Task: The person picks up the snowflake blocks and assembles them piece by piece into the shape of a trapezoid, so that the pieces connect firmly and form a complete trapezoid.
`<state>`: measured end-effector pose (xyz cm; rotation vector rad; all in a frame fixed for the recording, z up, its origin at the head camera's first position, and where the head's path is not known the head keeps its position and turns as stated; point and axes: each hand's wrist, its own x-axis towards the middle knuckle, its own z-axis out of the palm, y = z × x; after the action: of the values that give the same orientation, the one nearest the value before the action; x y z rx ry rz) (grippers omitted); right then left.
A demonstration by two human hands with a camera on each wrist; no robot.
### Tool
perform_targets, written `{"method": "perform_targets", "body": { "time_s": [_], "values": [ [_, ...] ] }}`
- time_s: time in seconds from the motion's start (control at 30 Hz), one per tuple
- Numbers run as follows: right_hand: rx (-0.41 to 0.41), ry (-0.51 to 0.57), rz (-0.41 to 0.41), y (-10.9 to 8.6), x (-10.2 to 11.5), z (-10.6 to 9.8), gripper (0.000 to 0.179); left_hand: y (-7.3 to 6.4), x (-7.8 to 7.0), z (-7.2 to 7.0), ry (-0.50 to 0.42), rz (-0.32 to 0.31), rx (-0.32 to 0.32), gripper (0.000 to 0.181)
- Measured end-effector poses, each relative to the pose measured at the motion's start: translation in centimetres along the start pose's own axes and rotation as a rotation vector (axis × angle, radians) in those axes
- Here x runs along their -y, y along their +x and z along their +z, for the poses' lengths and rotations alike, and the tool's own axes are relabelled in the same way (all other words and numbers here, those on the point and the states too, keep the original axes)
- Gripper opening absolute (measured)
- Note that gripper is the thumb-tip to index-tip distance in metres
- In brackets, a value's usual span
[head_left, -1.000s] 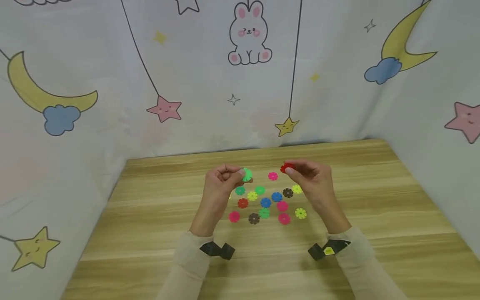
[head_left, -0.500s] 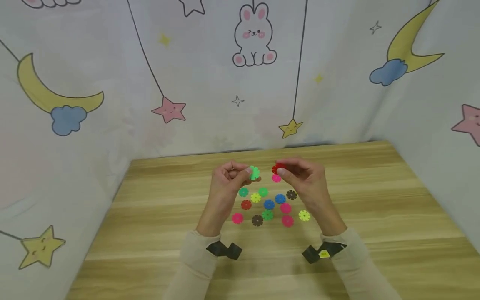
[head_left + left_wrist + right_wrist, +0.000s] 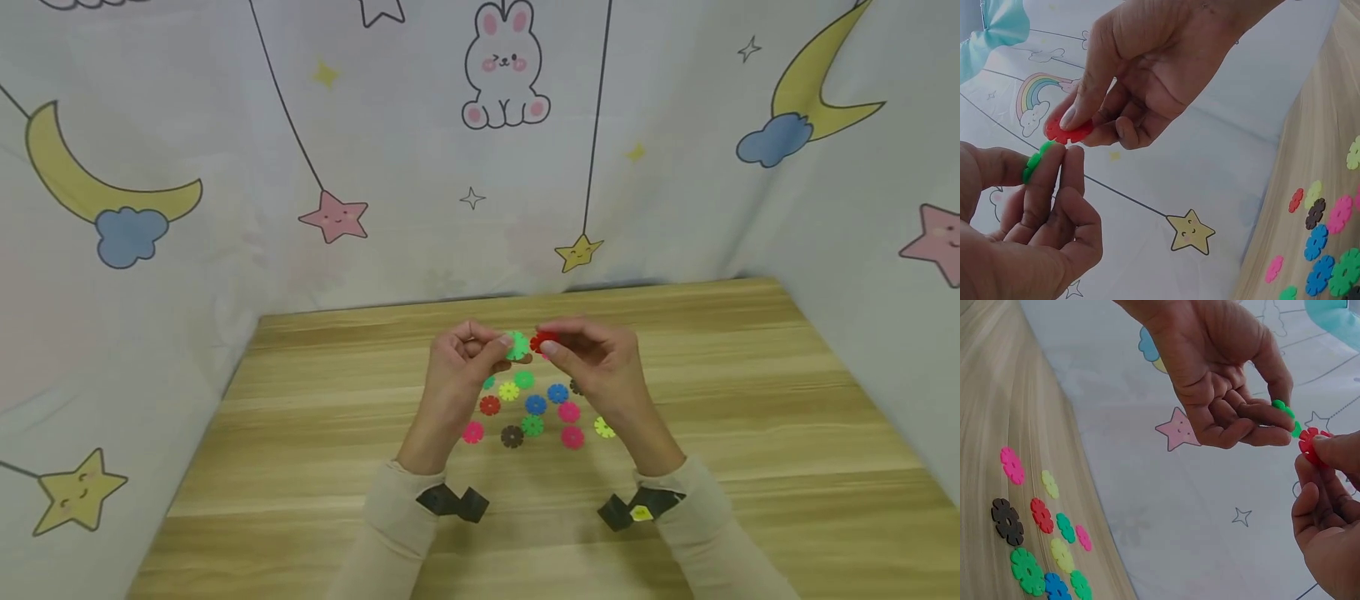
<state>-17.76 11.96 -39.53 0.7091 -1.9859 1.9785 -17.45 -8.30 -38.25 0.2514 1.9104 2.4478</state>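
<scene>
My left hand [image 3: 465, 362] pinches a green notched plastic disc [image 3: 517, 346] between thumb and fingers, above the table. Facing it, my right hand [image 3: 600, 358] pinches a red notched disc [image 3: 542, 342] the same way. In the left wrist view the red disc [image 3: 1069, 132] is tilted just above the edge of the green disc [image 3: 1036, 164]. The two discs also lie edge to edge in the right wrist view, green disc [image 3: 1287, 417] beside red disc [image 3: 1312, 445]. Whether their slots touch, I cannot tell.
Several loose discs lie on the wooden table [image 3: 315, 433] below the hands, among them a blue disc [image 3: 536, 405], a brown disc [image 3: 512, 437] and a pink disc [image 3: 572, 437]. A printed white curtain [image 3: 405, 150] hangs behind the table.
Both hands have come closer together, the left moving right and the right moving left. The gap between the green and red discs has narrowed. Each hand keeps its disc.
</scene>
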Motion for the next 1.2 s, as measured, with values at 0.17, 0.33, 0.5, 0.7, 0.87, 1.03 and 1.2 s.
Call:
{"method": "perform_targets", "body": {
  "time_s": [0.17, 0.33, 0.5, 0.7, 0.87, 1.03, 1.2],
  "values": [
    [0.002, -0.01, 0.005, 0.0, -0.1, 0.0, 0.021, -0.1, 0.1, 0.2, -0.017, -0.005, 0.005, 0.016],
    [0.004, 0.017, -0.007, 0.1, -0.1, 0.0, 0.02, -0.2, 0.0, 0.5, -0.03, -0.015, 0.024, 0.013],
    [-0.001, -0.005, -0.034, 0.1, -0.1, -0.1, 0.018, -0.3, 0.1, 0.6, -0.049, -0.047, 0.054, 0.01],
    [-0.04, -0.055, -0.053, -0.1, -0.1, -0.1, 0.015, -0.4, 0.1, 0.8, -0.017, -0.038, 0.082, 0.027],
    [-0.086, -0.086, -0.004, -0.2, -0.1, 0.1, 0.009, -0.6, 0.1, 0.9, -0.002, -0.04, 0.071, 0.028],
    [-0.135, -0.141, 0.057, -0.3, -0.1, 0.2, 0.008, -0.7, 0.4, 1.3, 0.039, -0.008, 0.058, 0.025],
    [-0.161, -0.142, 0.082, -0.3, -0.3, 0.2, 0.016, -0.7, 0.9, 1.8, 0.043, 0.002, 0.059, 0.024]
  ]
}}
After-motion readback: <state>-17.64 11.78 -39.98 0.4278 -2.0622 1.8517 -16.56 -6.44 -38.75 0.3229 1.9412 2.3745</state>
